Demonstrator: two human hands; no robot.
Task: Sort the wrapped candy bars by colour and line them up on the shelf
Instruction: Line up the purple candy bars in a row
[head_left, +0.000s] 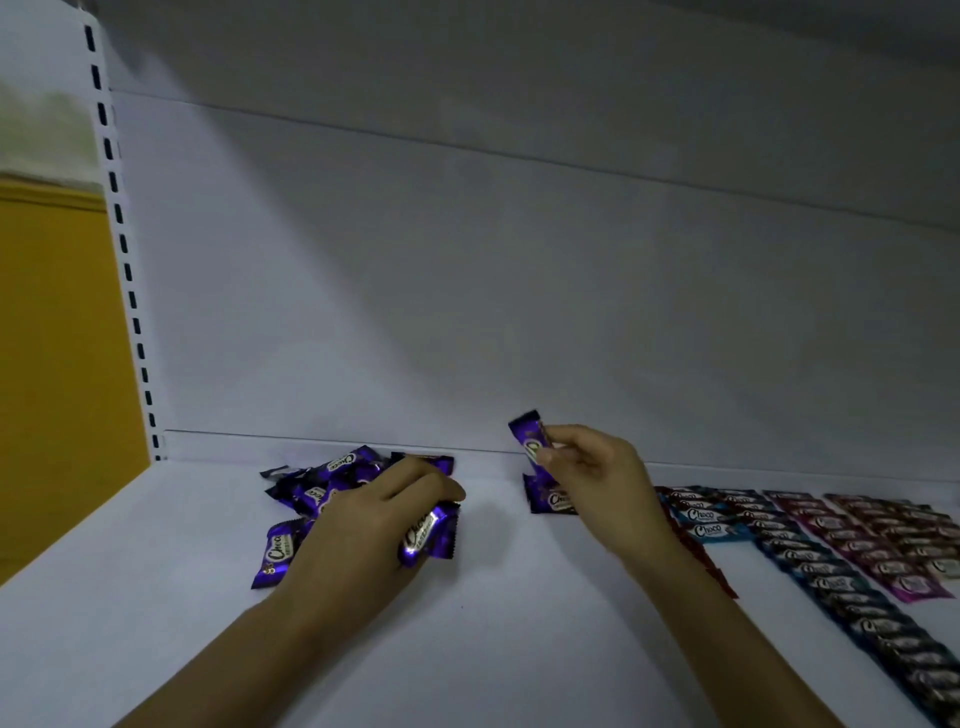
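Gripping a purple bar (427, 535) beside the purple pile (324, 486), left hand (358, 530) curls low; right hand (597, 475) pinches a second bar (525, 436), lifted above one laid bar (548, 500); sorted rows (831, 535) farther right. White shelf (519, 634), yellow wall (52, 364) at left.

Right hand (597, 470) pinches a raised purple bar (524, 430); left hand (358, 525) grips a second bar (427, 535).
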